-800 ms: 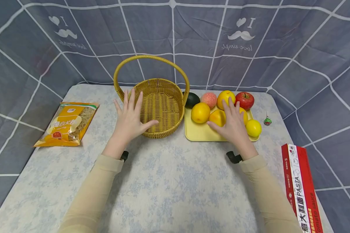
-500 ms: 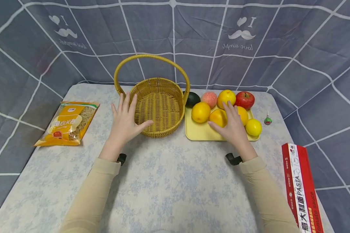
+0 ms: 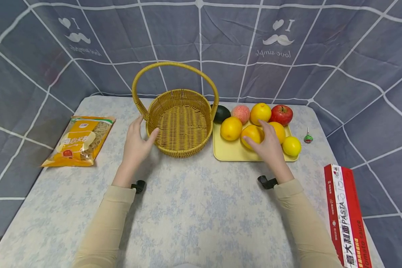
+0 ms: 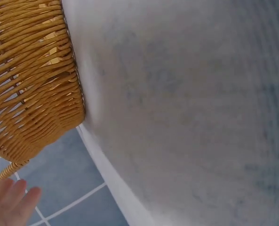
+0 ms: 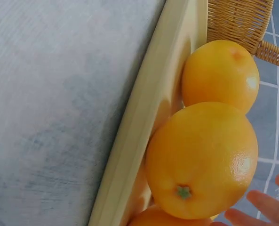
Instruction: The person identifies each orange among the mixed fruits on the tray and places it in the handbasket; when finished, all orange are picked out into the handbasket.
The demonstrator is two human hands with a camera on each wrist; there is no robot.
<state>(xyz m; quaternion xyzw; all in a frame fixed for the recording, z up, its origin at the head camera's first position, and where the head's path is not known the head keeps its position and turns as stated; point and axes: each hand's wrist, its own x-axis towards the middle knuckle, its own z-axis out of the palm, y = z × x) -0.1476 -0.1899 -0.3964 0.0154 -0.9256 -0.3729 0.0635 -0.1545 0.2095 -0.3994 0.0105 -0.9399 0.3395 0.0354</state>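
My left hand is at the left side of a wicker basket with a tall arched handle, fingers beside the handle's base and thumb toward the front rim. In the left wrist view its fingertips show below the basket's woven wall; contact is unclear. Over a yellow tray of fruit, my right hand spreads thumb and fingers about the middle orange. The right wrist view shows this orange close up, with fingertips beside it, not curled round it.
Around the middle orange lie other oranges, a lemon, a peach, an apple and a dark green avocado. A lollipop, a pasta box and a noodle bag lie farther out.
My left hand has moved from over the basket's left rim to its outer left side, its fingers drawing closer together. The right hand has lowered slightly and come closer about the middle orange.
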